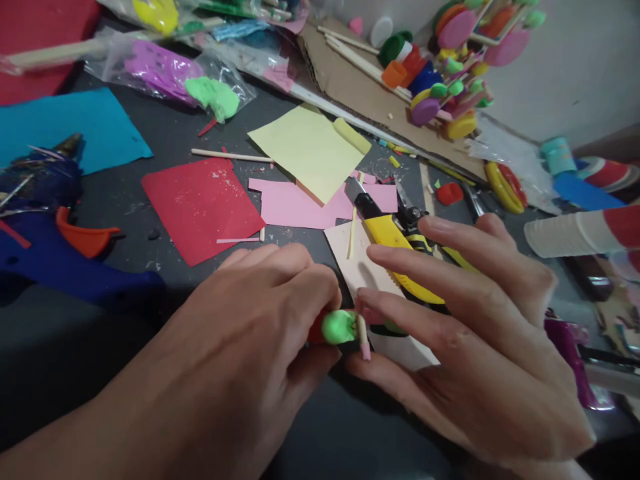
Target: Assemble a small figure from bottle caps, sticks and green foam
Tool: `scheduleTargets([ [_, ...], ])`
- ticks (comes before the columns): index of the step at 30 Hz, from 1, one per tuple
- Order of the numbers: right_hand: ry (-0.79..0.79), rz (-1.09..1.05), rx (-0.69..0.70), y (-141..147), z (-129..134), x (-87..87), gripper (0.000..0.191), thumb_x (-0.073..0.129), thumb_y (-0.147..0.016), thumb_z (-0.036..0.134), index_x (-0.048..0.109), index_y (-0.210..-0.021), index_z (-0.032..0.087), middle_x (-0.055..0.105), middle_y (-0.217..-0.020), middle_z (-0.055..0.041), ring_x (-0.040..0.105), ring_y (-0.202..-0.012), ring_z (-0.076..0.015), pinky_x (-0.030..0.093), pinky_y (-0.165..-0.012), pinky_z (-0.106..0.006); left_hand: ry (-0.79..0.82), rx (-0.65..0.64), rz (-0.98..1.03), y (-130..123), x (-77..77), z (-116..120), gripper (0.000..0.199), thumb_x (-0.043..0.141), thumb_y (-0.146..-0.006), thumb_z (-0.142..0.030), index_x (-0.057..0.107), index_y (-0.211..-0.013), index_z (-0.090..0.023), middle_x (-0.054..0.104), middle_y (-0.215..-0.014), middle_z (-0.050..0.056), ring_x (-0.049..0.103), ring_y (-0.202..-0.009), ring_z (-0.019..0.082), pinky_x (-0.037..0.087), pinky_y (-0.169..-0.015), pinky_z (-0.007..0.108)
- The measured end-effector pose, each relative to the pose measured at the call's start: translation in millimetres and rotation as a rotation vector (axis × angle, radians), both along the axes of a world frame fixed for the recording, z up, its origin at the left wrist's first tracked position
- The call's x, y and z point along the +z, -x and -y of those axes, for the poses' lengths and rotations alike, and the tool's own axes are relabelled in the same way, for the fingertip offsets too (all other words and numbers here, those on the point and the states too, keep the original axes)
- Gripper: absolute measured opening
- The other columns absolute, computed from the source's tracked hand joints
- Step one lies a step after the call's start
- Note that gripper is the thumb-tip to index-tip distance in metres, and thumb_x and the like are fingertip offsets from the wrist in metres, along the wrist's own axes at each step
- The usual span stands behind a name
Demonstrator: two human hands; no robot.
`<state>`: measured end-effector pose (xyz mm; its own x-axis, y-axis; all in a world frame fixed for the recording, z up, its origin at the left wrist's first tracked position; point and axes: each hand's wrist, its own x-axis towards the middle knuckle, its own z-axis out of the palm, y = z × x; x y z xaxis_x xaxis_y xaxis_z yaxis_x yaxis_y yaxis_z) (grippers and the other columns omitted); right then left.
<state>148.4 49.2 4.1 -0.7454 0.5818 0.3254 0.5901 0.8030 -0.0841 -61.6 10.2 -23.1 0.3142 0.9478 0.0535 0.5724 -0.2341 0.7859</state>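
My left hand point(280, 313) is closed around a small craft piece; an orange-red part of it shows between the fingers, and the rest is hidden. A bright green clay ball point(339, 327) sits on its end. Beside the ball is a short wooden stick point(362, 329) with a pink tip. My right hand point(450, 327) is open with its fingers spread, the thumb and index fingertips close to either side of the stick. Just past those fingers lies a yellow utility knife point(395, 250), partly covered by the hand, on a pale paper piece point(346, 248).
Red paper point(205, 207), pink paper point(295, 203) and yellow paper point(310, 150) lie ahead. A blue glue gun point(75, 253) is at the left. Clay models point(440, 73) stand on cardboard point(345, 83) at the back. Stacked paper cups point(575, 230) lie at the right.
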Motion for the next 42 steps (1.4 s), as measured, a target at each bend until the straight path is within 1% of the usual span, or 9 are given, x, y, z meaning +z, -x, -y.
scheduleTargets([
  [10,0.048,0.001,0.008,-2.8,0.5,1.1,0.025,0.061,-0.092,0.044,0.061,-0.109,0.027,0.07,-0.124,-0.0067,0.048,-0.137,-0.0326,0.023,-0.122,-0.062,0.044,0.003,0.039,-0.8,-0.4,-3.1,0.006,0.063,-0.089,-0.029,0.065,-0.095,-0.029,0.067,-0.099,0.0,0.062,-0.088,0.021,0.05,-0.073,0.036],
  [15,0.074,0.003,0.007,-1.4,-0.4,1.1,0.022,0.059,-0.094,0.042,0.062,-0.109,0.026,0.07,-0.124,-0.007,0.047,-0.137,-0.032,0.022,-0.122,-0.063,0.073,0.019,0.135,1.6,3.8,-0.7,0.019,0.064,-0.086,-0.027,0.063,-0.104,-0.032,0.067,-0.106,0.0,0.064,-0.097,0.021,0.053,-0.08,0.035],
  [21,0.097,-0.003,0.032,-2.9,-1.1,-0.4,0.025,0.064,-0.091,0.039,0.063,-0.11,0.024,0.069,-0.125,-0.0073,0.047,-0.137,-0.0327,0.018,-0.124,-0.062,0.179,0.155,0.084,2.4,14.6,-1.8,0.008,0.061,-0.087,-0.033,0.064,-0.095,-0.031,0.068,-0.093,-0.003,0.064,-0.079,0.016,0.05,-0.063,0.028],
  [24,0.096,-0.038,0.075,-4.9,-1.9,-2.3,0.031,0.066,-0.089,0.042,0.062,-0.113,0.022,0.069,-0.125,-0.0069,0.047,-0.137,-0.0327,0.015,-0.124,-0.063,0.225,0.153,0.041,4.2,20.8,-5.9,0.005,0.058,-0.088,-0.028,0.063,-0.089,-0.029,0.068,-0.088,-0.004,0.062,-0.075,0.014,0.046,-0.058,0.026],
  [28,0.095,-0.073,0.09,-9.5,-3.3,-2.5,0.037,0.063,-0.09,0.049,0.062,-0.116,0.022,0.068,-0.128,-0.0073,0.047,-0.138,-0.0329,0.013,-0.124,-0.064,0.243,0.172,-0.009,5.5,28.8,-11.1,0.009,0.056,-0.089,-0.026,0.064,-0.086,-0.026,0.067,-0.083,-0.004,0.061,-0.074,0.014,0.045,-0.059,0.025],
  [31,0.109,-0.046,0.038,-15.0,-3.7,-3.4,0.037,0.061,-0.092,0.047,0.063,-0.118,0.021,0.064,-0.134,-0.0089,0.042,-0.141,-0.0345,0.012,-0.124,-0.063,0.262,0.197,-0.066,3.0,35.3,-13.6,0.009,0.055,-0.089,-0.024,0.064,-0.087,-0.025,0.067,-0.085,-0.004,0.061,-0.079,0.014,0.044,-0.059,0.024],
  [34,0.083,-0.005,0.016,-18.4,-3.6,-8.7,0.035,0.063,-0.091,0.042,0.066,-0.115,0.017,0.063,-0.135,-0.0119,0.039,-0.141,-0.0374,0.015,-0.121,-0.068,0.308,0.19,-0.144,-1.7,43.7,-13.6,0.01,0.055,-0.091,-0.028,0.064,-0.09,-0.025,0.067,-0.087,-0.004,0.061,-0.079,0.014,0.042,-0.056,0.024],
  [39,0.077,0.005,0.026,-17.5,-2.3,-13.7,0.022,0.051,-0.096,0.028,0.069,-0.103,0.016,0.064,-0.129,-0.0125,0.04,-0.14,-0.035,0.018,-0.118,-0.07,0.282,0.088,-0.225,-11.7,55.1,-10.3,0.011,0.053,-0.092,-0.025,0.063,-0.09,-0.022,0.068,-0.096,0.0,0.062,-0.09,0.017,0.046,-0.075,0.027],
  [42,0.108,-0.043,0.031,-20.5,-1.8,-9.5,0.023,0.053,-0.095,0.029,0.066,-0.109,0.016,0.064,-0.126,-0.0121,0.04,-0.139,-0.0332,0.018,-0.119,-0.067,0.265,0.063,-0.28,-16.9,58.1,-9.3,0.012,0.051,-0.091,-0.022,0.063,-0.091,-0.022,0.068,-0.097,0.0,0.061,-0.09,0.017,0.046,-0.079,0.029],
])
